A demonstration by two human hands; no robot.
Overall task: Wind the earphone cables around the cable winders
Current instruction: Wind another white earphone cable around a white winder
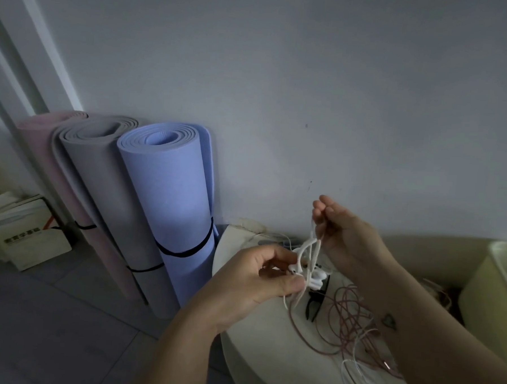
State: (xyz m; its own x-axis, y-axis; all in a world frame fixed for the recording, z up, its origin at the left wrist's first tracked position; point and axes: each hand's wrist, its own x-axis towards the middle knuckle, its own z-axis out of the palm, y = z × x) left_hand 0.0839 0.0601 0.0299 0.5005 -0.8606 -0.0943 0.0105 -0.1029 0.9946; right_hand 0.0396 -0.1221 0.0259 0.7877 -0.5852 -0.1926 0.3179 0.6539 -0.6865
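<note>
Above a round cream table (268, 339), the left hand (259, 283) pinches a thin white earphone cable (311, 247). The right hand (347, 235) pinches it higher, so it runs nearly upright between them. Below both grips lies a loose pink cable (345, 314). Writing on the pale carton (30, 233) is unreadable.

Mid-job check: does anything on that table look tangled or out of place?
Yes. The pink cable sprawls in loose, overlapping loops across the table, not wound on anything. The white cable is bunched between the left hand and right hand, both pinching it.
</note>
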